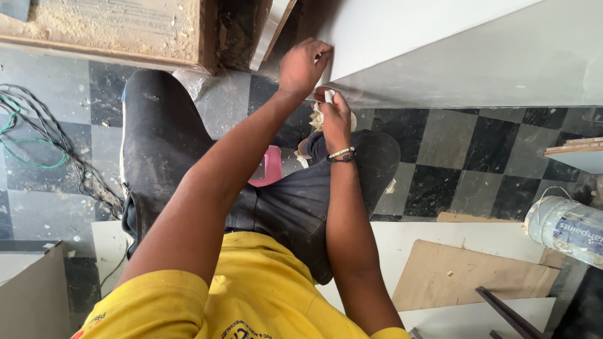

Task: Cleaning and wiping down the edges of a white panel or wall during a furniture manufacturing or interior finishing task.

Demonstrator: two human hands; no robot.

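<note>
A large white panel [440, 44] stands on its edge over the checkered floor in front of me. My left hand [303, 64] reaches up and presses its fingertips against the panel's near vertical edge. Just below it, my right hand [336, 119], with a beaded band on the wrist, is closed on a crumpled pale cloth [317, 117] at the panel's lower corner. Its fingertips pinch at that corner. My knees in dark trousers [163, 138] are bent under both arms.
A pink object [272, 164] lies between my legs. Tangled wires [31, 135] lie at the left. A sawdust-covered wooden board [100, 28] is at the top left. A paint bucket [565, 229], cardboard sheets [465, 273] and a dark bar [509, 314] are at the right.
</note>
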